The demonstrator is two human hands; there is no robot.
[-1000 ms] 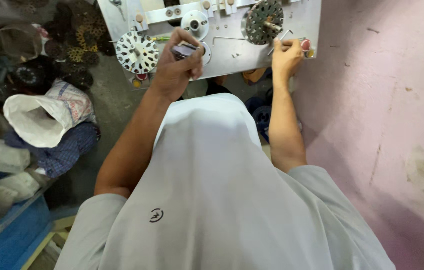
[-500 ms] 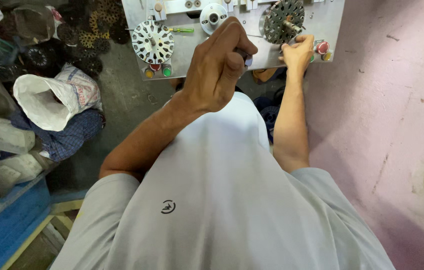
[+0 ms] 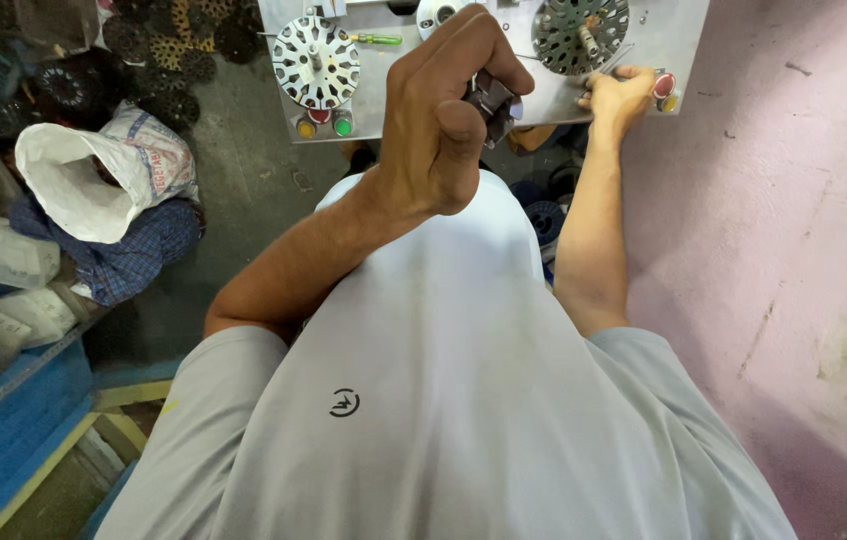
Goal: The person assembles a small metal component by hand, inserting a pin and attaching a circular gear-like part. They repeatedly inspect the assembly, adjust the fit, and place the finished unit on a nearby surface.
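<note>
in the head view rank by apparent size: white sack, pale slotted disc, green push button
1. white sack
2. pale slotted disc
3. green push button
The gaps are wide, so nearness to the camera does not alter the order.

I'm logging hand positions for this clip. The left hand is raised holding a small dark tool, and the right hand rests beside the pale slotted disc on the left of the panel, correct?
Not quite. In the head view the right hand rests beside the dark wound disc on the panel's right. The left hand does hold the small dark tool.
</note>
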